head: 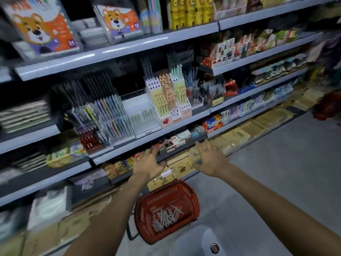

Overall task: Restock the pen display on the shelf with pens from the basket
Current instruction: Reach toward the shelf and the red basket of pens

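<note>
The left hand (147, 163) and right hand (208, 161) hover spread-fingered and empty by the shelf edge (129, 154), with the clear pen display (144, 117) above. The pens (166, 217) lie criss-crossed in the red basket (192, 204) on the floor below, seemingly nearer the left hand.

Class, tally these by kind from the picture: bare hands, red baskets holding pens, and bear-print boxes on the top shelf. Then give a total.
Hands: 2 (left hand, right hand)
Red baskets holding pens: 1 (red basket, with pens inside)
Bear-print boxes: 2 (box marked 24, box marked 18)
Total: 5
</note>
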The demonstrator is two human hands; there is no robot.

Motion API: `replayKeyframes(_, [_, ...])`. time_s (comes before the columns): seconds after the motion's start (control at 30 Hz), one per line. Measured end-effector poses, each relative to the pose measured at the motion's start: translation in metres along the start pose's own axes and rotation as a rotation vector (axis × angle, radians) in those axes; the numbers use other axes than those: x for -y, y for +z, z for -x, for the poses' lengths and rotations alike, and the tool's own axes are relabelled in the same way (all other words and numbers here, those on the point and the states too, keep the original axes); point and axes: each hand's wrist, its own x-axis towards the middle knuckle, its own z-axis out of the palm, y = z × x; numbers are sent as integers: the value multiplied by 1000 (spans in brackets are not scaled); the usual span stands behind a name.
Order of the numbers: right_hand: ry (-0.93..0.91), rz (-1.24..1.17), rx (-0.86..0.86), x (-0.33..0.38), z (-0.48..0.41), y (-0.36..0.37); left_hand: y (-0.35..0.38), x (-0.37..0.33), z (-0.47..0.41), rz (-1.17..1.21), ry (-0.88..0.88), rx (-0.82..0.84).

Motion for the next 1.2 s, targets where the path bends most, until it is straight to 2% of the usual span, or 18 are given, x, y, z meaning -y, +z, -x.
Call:
replayKeyframes(0.33, [-134,35,72,55,-83,20,23,61,-60,9,-72,9])
replayKeyframes(0.53, [-89,95,145,115,-153,37,41,123,-118,63,-17,29])
replayKeyframes(0.77, [-203,107,103,166,-226,66,69,174,-156,93,-79,21])
replayKeyframes(0.97, [-302,52,97,148,-303,134,126,189,-187,135,-196,0])
replayKeyframes(1.07, [-358,66,77,120,-338,196,181,188,-206,114,-255,-42])
replayKeyframes(1.2, [-364,13,156,84,-362,282,268,176,-221,122,-293,-28])
